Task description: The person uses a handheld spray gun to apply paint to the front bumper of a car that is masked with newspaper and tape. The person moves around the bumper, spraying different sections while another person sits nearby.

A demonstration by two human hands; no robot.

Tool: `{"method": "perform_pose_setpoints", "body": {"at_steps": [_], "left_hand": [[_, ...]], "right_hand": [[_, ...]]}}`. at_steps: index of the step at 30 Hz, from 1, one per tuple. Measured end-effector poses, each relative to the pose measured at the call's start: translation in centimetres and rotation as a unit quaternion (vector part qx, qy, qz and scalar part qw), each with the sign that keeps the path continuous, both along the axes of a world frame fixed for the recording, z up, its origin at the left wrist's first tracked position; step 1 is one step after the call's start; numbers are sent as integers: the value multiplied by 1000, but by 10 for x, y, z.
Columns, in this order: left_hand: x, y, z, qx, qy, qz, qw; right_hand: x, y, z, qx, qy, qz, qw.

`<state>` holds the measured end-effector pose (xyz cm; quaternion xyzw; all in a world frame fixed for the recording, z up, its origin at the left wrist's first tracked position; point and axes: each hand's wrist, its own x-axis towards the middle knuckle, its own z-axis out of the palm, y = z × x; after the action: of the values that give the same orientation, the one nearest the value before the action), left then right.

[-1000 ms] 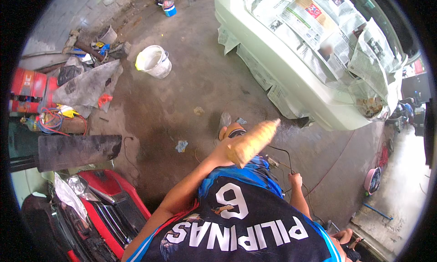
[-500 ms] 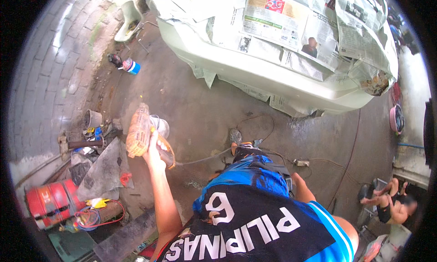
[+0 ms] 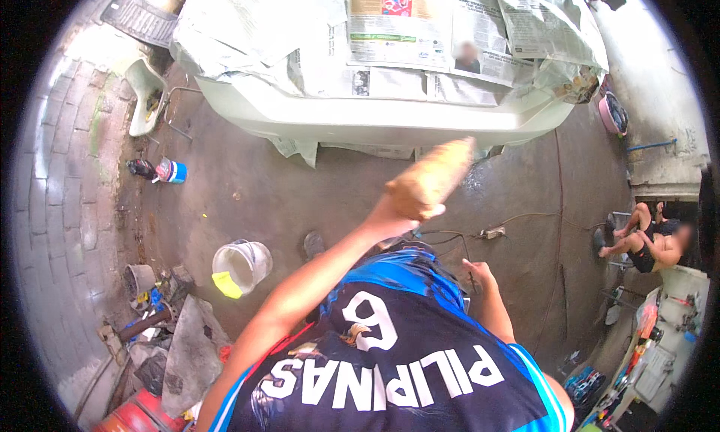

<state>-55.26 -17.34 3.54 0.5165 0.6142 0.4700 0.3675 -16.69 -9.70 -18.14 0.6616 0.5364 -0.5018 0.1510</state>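
My left hand (image 3: 397, 216) grips a worn orange-yellow power tool (image 3: 439, 171), blurred by motion and angled up to the right in front of the white car's bumper (image 3: 375, 117). Lower right, my right hand (image 3: 480, 274) is closed around a black cord (image 3: 466, 248). Newspaper sheets (image 3: 397, 34) cover the car above the bumper, and more paper hangs below it.
A pail (image 3: 251, 263) stands left of me, a small blue-and-white tub (image 3: 171, 173) and pale chair (image 3: 139, 106) farther back. Scrap (image 3: 184, 334) lines the left wall. An extension socket (image 3: 495, 232) with cords lies rightward. Another person (image 3: 649, 248) sits at the right.
The view has swung round to face the car squarely. My left hand and the tool moved out to the left, then back across to the centre, above my legs.
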Motion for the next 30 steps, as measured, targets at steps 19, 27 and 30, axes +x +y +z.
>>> {"method": "perform_pose_setpoints", "body": {"at_steps": [19, 27, 30], "left_hand": [[-309, -258, 29, -14, 0, 415, 910], [-283, -285, -33, -51, -16, 150, 987], [-274, -292, -72, -16, 52, 93, 994]], "right_hand": [[-181, -201, 75, -31, -53, 53, 997], [-200, -228, 92, -34, -54, 46, 997], [-196, -238, 95, -23, -54, 38, 998]]}}
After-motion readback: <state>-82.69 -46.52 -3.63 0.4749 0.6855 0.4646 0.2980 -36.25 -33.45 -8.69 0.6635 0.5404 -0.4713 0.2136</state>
